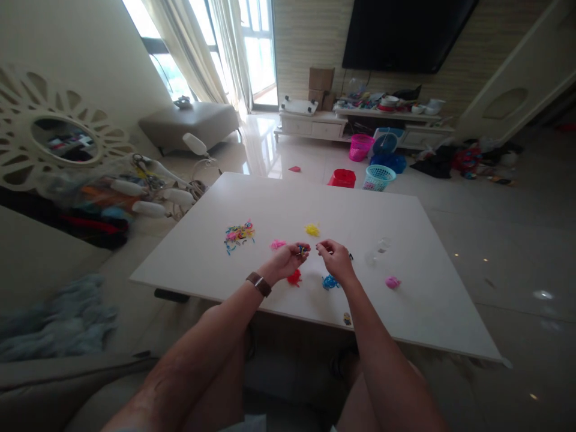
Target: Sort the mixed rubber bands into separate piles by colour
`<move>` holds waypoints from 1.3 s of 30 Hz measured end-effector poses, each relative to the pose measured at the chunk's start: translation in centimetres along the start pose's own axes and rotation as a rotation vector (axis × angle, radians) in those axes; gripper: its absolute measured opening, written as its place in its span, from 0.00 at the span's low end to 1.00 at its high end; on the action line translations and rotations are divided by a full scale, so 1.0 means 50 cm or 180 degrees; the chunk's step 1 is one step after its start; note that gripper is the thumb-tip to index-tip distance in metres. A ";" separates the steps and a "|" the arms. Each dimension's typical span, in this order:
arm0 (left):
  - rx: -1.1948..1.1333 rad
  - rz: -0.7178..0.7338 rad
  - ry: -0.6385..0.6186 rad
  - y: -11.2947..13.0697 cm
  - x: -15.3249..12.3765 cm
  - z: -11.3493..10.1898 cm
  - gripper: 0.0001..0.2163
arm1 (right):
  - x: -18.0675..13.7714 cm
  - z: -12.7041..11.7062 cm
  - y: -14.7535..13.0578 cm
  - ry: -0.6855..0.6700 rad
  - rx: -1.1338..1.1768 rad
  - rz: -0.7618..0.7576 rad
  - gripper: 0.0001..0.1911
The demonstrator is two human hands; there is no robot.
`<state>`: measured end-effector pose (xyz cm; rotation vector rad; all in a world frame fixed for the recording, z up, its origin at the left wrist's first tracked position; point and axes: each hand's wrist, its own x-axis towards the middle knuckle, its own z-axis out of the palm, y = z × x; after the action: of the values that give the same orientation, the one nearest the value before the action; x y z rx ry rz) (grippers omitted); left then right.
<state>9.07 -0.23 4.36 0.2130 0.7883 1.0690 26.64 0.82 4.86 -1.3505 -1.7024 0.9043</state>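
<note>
My left hand (288,259), with a brown watch (259,284) on its wrist, is cupped palm up around a small bunch of mixed coloured bands (303,249). Just to its right, my right hand (333,257) has thumb and forefinger pinched; anything between them is too small to name. Around the hands lie sorted piles: yellow pieces (312,230) beyond, pink pieces (278,244) to the left, red pieces (294,278) below the left hand and blue pieces (330,282) below the right. Dark pieces (351,256) show partly behind my right hand.
A multicoloured pile (240,233) lies on the white table (270,198) at left. To the right are a clear plastic bottle (378,252) and a pink object (393,282). A small cartoon figure (347,318) lies near the front edge. Baskets (379,177) stand beyond the table.
</note>
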 end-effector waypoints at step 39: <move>-0.0250 0.0452 0.0497 0.066 0.020 -0.040 0.10 | 0.003 0.117 -0.001 -0.1375 -0.1163 0.0065 0.04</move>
<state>5.67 1.80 4.16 0.1211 0.8790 1.2597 21.39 0.55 2.26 -1.4815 -2.2750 0.9811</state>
